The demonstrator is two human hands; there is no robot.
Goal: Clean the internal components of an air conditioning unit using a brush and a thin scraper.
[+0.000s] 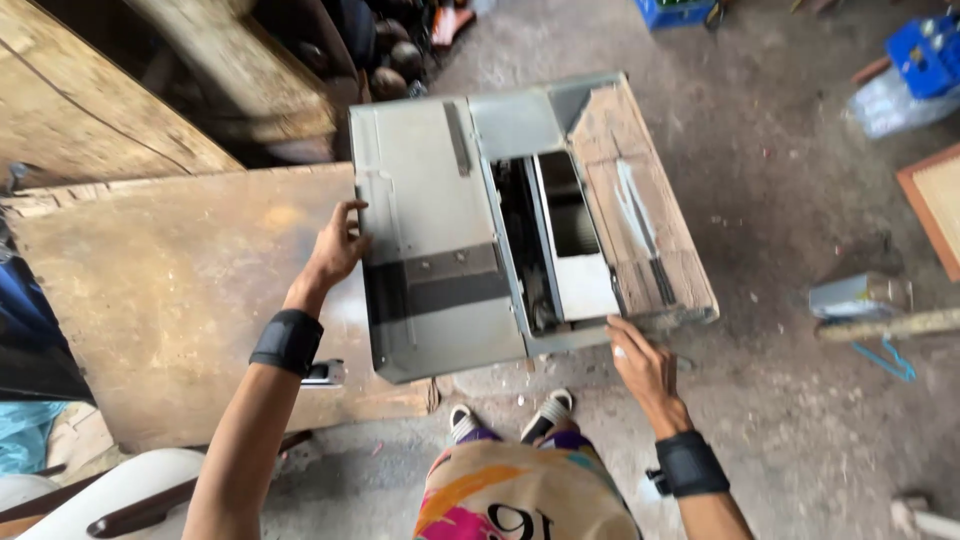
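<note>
The metal casing (470, 230) hangs tilted above the floor (800, 420); the left hand (335, 250) grips its left edge, the right hand (640, 360) its near corner. Keeping both grips level seems wise.

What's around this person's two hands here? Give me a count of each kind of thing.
Grey metal casing, left hand on its side edge, right hand at its near edge: 1
Wooden board under it: 1
Black wristbands: 2
Blue crates: 2
Shoes: 2
Total: 8
</note>
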